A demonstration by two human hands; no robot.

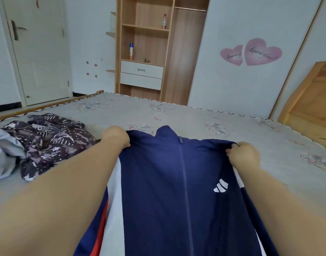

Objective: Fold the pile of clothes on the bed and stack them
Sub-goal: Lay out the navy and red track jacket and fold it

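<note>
Both hands are curled tight on the jacket: left hand grips its shoulder at 11 o'clock, right hand at 1 o'clock. The jacket lies zipper-up on the bed; the pile sits at 9 o'clock.

A bedroom in a home. A wide bed with a grey flowered cover fills the middle of the frame, its wooden headboard at the right edge. At upper centre stands an open wooden wardrobe with shelves, two white drawers and what looks like a spray can. A white door is at upper left; pink heart stickers mark the panel at upper right.
</note>
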